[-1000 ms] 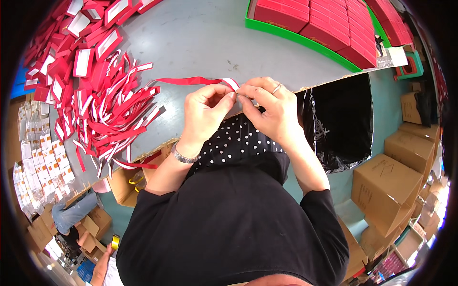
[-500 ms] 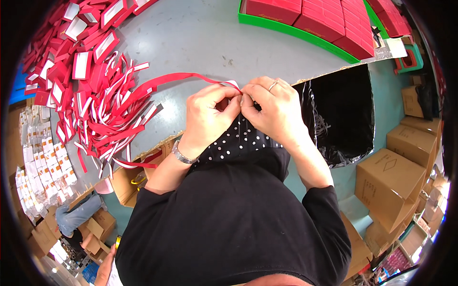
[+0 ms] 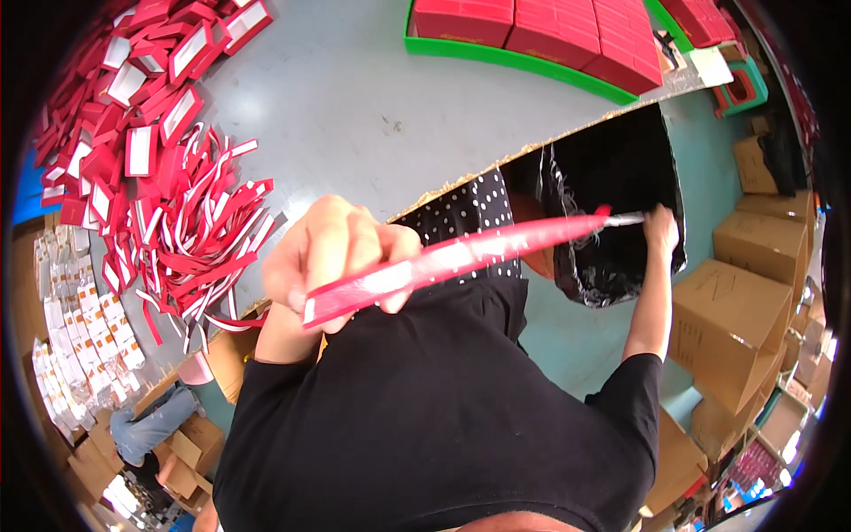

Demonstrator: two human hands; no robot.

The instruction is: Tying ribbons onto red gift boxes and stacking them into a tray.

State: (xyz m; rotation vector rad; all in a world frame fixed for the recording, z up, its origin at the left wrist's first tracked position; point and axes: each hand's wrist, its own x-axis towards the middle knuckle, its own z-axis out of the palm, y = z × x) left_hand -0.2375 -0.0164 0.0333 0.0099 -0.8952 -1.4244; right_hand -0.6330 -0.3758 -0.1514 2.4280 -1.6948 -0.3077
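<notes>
We found red ribbon before the black shirt, left hand clamped on it, right hand pinching a pale strip beyond. We judged this a pull; next called for steady grips

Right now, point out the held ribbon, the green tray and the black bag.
Held ribbon [image 3: 492, 245]: head view, middle of its red length.
Green tray [image 3: 516, 58]: head view, front wall.
Black bag [image 3: 612, 277]: head view, crumpled lower wall.

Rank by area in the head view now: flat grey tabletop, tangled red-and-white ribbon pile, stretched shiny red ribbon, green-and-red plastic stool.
1. Grey tabletop
2. Tangled ribbon pile
3. Stretched red ribbon, probably enlarged by its nearness to the camera
4. Green-and-red stool
</notes>
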